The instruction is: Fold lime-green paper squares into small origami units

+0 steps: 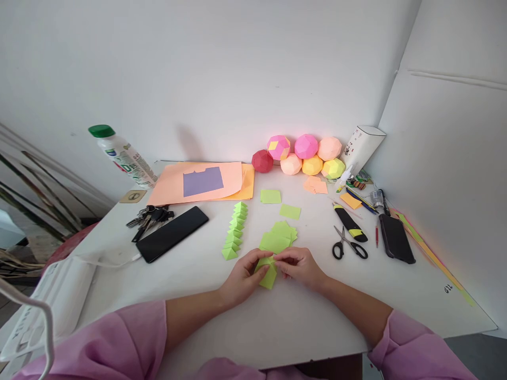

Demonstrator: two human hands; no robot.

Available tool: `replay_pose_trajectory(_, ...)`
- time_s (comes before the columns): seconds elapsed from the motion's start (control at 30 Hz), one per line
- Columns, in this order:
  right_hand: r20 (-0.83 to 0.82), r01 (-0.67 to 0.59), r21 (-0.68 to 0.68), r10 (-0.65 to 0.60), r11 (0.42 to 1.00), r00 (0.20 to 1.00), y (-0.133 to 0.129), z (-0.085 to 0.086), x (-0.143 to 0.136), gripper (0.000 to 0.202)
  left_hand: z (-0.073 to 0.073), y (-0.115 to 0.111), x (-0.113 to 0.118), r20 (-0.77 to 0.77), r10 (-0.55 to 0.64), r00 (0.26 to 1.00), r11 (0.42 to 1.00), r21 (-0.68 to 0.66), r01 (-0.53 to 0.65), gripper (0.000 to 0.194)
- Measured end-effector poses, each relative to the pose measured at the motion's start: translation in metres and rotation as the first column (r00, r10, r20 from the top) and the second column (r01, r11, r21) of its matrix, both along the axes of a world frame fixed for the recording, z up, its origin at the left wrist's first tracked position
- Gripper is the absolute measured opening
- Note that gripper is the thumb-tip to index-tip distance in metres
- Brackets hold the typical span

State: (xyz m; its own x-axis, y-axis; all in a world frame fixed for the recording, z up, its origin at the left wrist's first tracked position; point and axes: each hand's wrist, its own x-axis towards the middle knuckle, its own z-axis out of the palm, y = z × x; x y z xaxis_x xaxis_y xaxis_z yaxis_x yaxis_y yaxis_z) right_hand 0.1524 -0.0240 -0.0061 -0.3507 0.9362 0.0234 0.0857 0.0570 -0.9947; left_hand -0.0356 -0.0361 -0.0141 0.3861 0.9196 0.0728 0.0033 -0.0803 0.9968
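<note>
Between my hands is a light green piece of paper (268, 279), partly folded, above the front of the white table. My left hand (244, 277) grips its left side between thumb and fingers. Fingertips of my right hand (300, 266) pinch its upper right edge. Just beyond my fingers lies a loose pile of green paper pieces (277, 237). To the left, a row of folded green paper units (235, 229) stands one behind another. Farther back are green paper rectangles (270, 197) and a single green rectangle (290, 211).
Faceted paper balls (306, 146) are stacked at the wall. Scissors (348, 244), a utility knife (350, 222) and a black phone case (396, 238) lie right. A black phone (172, 234), keys (149, 216), coloured sheets (168, 184) and a bottle (129, 158) are left.
</note>
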Motion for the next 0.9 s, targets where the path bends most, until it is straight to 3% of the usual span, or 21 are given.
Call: replay_pose_trajectory(0.9, 0.027, -0.014, 0.038, 0.013, 0.999, 1.000, -0.0001, -0.0006, 0.0001, 0.014, 0.0015, 0.0001, 0.0009, 0.006, 0.023, 1.000, 1.000, 0.010, -0.023, 0.024)
